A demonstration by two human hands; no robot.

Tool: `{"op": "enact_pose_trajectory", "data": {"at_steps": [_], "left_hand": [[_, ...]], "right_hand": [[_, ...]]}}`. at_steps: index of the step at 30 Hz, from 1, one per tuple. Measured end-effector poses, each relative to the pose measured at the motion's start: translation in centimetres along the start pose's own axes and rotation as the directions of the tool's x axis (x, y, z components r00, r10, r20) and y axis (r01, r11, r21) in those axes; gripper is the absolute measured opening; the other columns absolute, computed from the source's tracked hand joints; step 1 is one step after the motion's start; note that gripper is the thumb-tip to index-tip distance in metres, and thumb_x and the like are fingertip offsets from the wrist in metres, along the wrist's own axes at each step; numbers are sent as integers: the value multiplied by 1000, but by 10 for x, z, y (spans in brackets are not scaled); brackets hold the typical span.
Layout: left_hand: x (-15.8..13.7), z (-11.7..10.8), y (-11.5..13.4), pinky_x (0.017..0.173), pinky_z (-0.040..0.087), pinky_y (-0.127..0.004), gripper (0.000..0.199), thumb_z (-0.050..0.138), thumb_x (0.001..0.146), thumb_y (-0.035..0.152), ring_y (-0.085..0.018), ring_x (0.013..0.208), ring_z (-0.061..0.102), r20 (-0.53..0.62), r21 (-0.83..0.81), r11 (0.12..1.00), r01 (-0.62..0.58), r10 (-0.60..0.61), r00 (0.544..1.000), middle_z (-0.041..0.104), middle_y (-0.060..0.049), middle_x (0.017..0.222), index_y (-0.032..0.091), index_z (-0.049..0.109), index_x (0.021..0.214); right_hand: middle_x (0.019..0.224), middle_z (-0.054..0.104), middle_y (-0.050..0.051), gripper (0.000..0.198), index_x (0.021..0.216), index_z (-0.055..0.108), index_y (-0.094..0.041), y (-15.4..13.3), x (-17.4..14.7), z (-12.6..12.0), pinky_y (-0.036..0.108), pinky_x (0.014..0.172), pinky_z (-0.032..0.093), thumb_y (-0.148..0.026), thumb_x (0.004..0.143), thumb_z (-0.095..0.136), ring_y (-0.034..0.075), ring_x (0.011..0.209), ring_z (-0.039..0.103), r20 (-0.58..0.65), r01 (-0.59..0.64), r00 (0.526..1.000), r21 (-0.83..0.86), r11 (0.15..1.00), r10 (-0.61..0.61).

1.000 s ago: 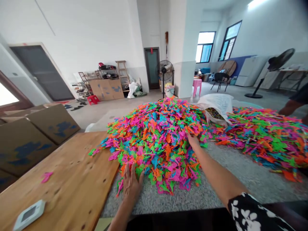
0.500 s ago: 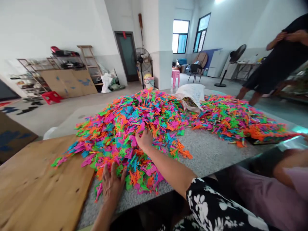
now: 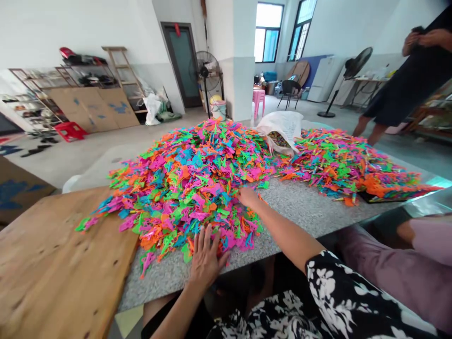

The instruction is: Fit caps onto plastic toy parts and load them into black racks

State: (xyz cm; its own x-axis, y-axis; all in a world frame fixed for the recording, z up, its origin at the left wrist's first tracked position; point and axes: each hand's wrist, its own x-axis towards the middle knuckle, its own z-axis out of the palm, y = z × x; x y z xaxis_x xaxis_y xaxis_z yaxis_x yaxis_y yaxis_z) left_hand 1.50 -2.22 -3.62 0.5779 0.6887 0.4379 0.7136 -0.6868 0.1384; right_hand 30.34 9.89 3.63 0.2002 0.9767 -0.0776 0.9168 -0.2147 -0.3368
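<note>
A large heap of small flat plastic pieces (image 3: 197,165) in pink, orange, green and blue covers the speckled grey tabletop (image 3: 293,212). My left hand (image 3: 205,259) lies open at the heap's near edge, its fingers spread over pink and orange pieces. At the heap's right side, my right hand (image 3: 249,197) is closed, fingers curled in against the pieces. Whatever it grips is hidden. A few orange pieces show beside its wrist.
A wooden board (image 3: 63,263) borders the heap on the left. Behind stands an open white sack (image 3: 282,129); to its right is a second heap (image 3: 339,165). A seated person's leg (image 3: 395,278) is close on my right; another person (image 3: 413,84) stands beyond the table.
My right hand has moved right, from the heap's middle to its right side. My left hand has shifted right along the near edge. The loose orange pieces on the right are mostly gathered in.
</note>
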Motion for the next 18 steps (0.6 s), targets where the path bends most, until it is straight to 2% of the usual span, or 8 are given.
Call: {"op": "enact_pose_trajectory", "data": {"at_steps": [3,7,10,13,16,18], "left_hand": [[22,12,-3,130,25,-66,65,64,99,51,-42,162,27,-1,11,998,66,-66,998,36,-20,171,21,54,156],[39,15,0,129,25,-65,66,63,100,51,-40,160,31,-32,9,990,138,-137,990,40,-21,169,18,52,156],[32,3,1,128,31,-60,58,61,102,45,-38,157,35,-86,-39,989,142,-145,986,47,-22,164,15,55,151],[11,-17,-7,120,41,-55,38,56,104,37,-35,144,51,-134,-79,973,217,-226,965,60,-19,148,17,65,135],[-13,-36,-21,109,50,-49,27,51,105,34,-30,120,64,-97,-93,949,300,-309,946,71,-14,123,21,70,120],[-23,-44,-26,101,53,-45,28,52,105,38,-29,111,67,-29,-67,927,369,-372,928,72,-12,112,22,69,119]], "right_hand": [[113,79,21,20,104,81,-13,6,-7,8,35,93,54,-11,92,66,32,111,74,78,37,996,-43,998,-34],[115,78,21,22,104,81,-13,1,-12,12,35,94,54,-7,89,65,33,113,74,116,55,992,-70,996,-46],[112,77,23,21,104,79,-10,10,-15,3,34,90,54,-10,91,64,32,107,75,101,14,995,-70,997,-7],[117,75,24,23,110,76,-10,33,-23,-9,34,90,53,-17,95,61,31,109,74,16,-46,999,-50,998,47],[102,77,16,18,103,73,-15,53,-45,-11,32,82,54,-24,95,61,27,99,74,-92,-105,988,206,973,126],[78,72,7,14,93,69,-19,54,-70,-1,29,69,54,-29,94,60,22,75,72,-92,-87,985,472,877,147]]}}
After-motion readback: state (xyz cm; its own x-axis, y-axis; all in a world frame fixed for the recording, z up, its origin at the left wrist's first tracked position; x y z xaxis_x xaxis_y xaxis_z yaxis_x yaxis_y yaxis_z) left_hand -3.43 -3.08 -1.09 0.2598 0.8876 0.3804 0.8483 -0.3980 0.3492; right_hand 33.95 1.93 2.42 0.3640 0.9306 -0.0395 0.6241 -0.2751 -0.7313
